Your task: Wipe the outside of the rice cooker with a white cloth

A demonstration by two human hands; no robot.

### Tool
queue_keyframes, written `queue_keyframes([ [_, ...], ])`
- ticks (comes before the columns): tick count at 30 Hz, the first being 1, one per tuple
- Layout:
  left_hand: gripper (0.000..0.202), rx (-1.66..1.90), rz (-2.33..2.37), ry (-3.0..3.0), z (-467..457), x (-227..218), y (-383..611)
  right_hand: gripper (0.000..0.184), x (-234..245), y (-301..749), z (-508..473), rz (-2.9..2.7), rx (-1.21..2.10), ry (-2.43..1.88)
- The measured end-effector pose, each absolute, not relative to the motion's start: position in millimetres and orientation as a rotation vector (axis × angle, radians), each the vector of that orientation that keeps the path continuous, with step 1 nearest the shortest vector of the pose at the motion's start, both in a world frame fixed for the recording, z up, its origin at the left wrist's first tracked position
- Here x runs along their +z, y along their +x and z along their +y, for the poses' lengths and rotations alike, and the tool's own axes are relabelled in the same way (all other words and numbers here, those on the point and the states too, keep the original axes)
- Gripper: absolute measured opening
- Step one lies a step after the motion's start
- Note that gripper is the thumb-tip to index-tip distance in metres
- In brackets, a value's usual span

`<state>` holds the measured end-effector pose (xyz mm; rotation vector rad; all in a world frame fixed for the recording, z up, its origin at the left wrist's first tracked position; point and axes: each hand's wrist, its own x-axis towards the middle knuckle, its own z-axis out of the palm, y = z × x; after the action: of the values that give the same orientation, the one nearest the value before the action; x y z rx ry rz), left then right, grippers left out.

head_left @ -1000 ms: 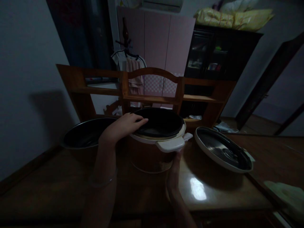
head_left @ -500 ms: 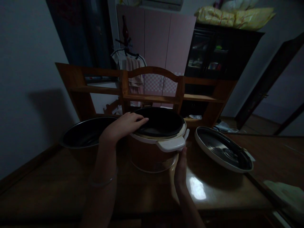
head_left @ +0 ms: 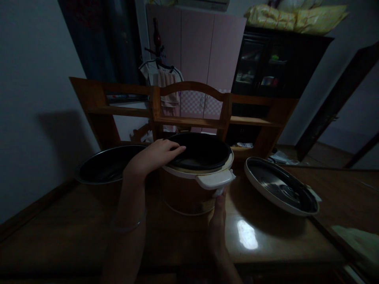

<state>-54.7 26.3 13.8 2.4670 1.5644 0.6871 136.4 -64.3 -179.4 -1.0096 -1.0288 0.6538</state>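
An orange rice cooker [head_left: 186, 193] with a cream rim and handle stands lidless on the dark wooden table [head_left: 266, 236]. Its black inner pot [head_left: 204, 152] shows inside. My left hand [head_left: 154, 157] rests on the cooker's left rim, fingers stretched flat over the edge. My right hand [head_left: 218, 215] reaches up under the cream front handle [head_left: 214, 180], pressing a small white cloth [head_left: 219, 192] against the cooker's side; its fingers are closed on the cloth.
A round metal lid [head_left: 281, 185] lies upside down to the right. A dark metal bowl [head_left: 106, 167] sits left of the cooker. A wooden shelf rack [head_left: 189, 118] stands behind. A pale cloth [head_left: 355, 240] lies at the table's right edge.
My right hand with the cloth has shifted a little along the cooker's side under the handle. My left hand has stayed on the rim.
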Motion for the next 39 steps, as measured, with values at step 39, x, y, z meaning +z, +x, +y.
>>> queue_keyframes([
  [39, 0.051, 0.659, 1.585, 2.489, 26, 14, -56, 0.06, -212, 145, -94, -1.494, 0.348, -1.2],
])
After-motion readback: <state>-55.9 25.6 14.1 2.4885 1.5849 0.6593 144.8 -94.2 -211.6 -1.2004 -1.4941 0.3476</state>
